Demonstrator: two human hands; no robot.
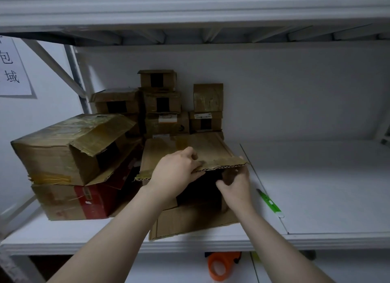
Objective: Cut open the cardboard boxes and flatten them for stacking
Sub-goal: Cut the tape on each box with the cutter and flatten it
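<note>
1. The box (pixel 190 219) I'm working on lies on its side in the middle of the shelf (pixel 316 187), its open end facing me.
2. My left hand (pixel 175 173) grips the front edge of its top flap (pixel 202 147), thumb underneath.
3. My right hand (pixel 236 187) curls round the flap's right corner from below.
4. A green knife (pixel 269 202) lies on the shelf just right of that hand.
5. A big box (pixel 63 147) sits tilted on a red box (pixel 92 198) to the left.
6. Small boxes (pixel 162 101) are stacked behind.
</note>
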